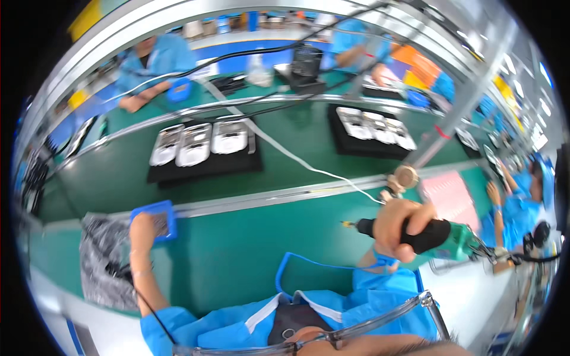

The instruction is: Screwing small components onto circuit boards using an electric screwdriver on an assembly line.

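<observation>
My right hand [399, 224] is wrapped round an electric screwdriver [428, 236] with a black grip and a green rear body. Its bit points left above the green bench [237, 249]. At the left, my left hand [142, 230] reaches over the near side of a small blue tray [171, 221]. Small dark contents in the tray are too blurred to name. The fingers of that hand are blurred and partly hidden, so I cannot see whether they hold anything.
A crumpled grey plastic bag [104, 267] lies beside my left forearm. Beyond a metal rail, white devices sit on two black trays [255, 161] [339, 139]. A pink sheet [449, 199] lies at the right. A blue coiled cord [281, 274] crosses the bench. Other people work opposite and at right.
</observation>
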Motion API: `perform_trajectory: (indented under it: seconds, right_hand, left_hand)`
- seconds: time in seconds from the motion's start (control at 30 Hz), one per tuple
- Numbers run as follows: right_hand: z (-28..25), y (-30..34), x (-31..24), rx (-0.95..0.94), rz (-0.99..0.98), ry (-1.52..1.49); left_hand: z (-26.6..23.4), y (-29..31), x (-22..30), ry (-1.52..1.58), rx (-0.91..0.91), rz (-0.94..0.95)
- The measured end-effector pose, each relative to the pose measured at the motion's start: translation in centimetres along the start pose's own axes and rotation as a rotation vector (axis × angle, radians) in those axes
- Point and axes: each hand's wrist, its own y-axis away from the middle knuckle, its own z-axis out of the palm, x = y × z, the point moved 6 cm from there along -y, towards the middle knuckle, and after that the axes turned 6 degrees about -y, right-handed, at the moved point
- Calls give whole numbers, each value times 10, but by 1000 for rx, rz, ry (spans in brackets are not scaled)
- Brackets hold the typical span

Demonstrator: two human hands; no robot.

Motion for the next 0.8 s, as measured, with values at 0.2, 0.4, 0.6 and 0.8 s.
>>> perform_trajectory:
  seconds: [0.2,0.4,0.6,0.8]
  right_hand:
    - [1,-1,-10,-33,123,0]
    - [-7,0,-21,-8,122,5]
    - [-13,0,-23,23,162,18]
    - [-16,3,-31,39,168,24]
  left_hand:
    - [21,6,-21,175,46,-87]
    - [-11,-1,14,217,185,17]
    - [-19,3,12,265,234,31]
    - [-48,9,26,349,309,-100]
